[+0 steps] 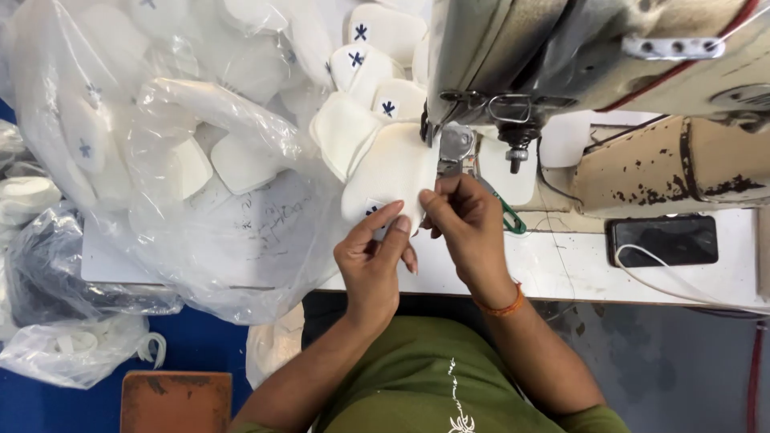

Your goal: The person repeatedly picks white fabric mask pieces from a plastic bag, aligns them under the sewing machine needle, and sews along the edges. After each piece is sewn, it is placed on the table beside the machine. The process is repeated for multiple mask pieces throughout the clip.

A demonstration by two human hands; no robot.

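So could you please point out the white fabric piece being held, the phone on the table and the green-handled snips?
white fabric piece [393, 164], head view, on its bare middle.
phone [664, 240], head view, on its dark screen.
green-handled snips [512, 219], head view, on the green handle loop.

Matt white cloth piece [393, 172], crinkled glossy plastic bag [200, 200], worn metal sewing machine [561, 48].
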